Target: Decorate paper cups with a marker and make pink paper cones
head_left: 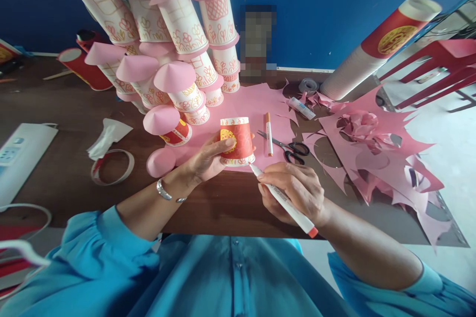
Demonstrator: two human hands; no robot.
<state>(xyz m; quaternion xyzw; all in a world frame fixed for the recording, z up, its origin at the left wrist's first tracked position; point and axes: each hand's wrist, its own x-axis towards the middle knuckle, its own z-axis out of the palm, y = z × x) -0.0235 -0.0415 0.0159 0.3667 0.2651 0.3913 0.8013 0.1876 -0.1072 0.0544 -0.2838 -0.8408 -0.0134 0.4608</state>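
Note:
My left hand (212, 157) is closed around a red and white paper cup (241, 139), thumb across its yellow emblem. The cup's wider rim faces down, and small red and yellow marks run along its white bands. In my right hand (293, 189) is a white marker (288, 204) with a red end; its tip meets the cup's lower white band or is very close to it. Just beyond the cup lie a white marker with an orange cap (268, 134) and black-handled scissors (290, 149), both on pink paper (253, 101).
Stacked paper-cup towers (186, 27) with pink cone roofs stand at the back left. A tall cup stack (345, 72), a tape roll (308, 85), a glue tube (301, 108) and pink scraps (372, 143) lie right. A larger tape roll (130, 166) sits left.

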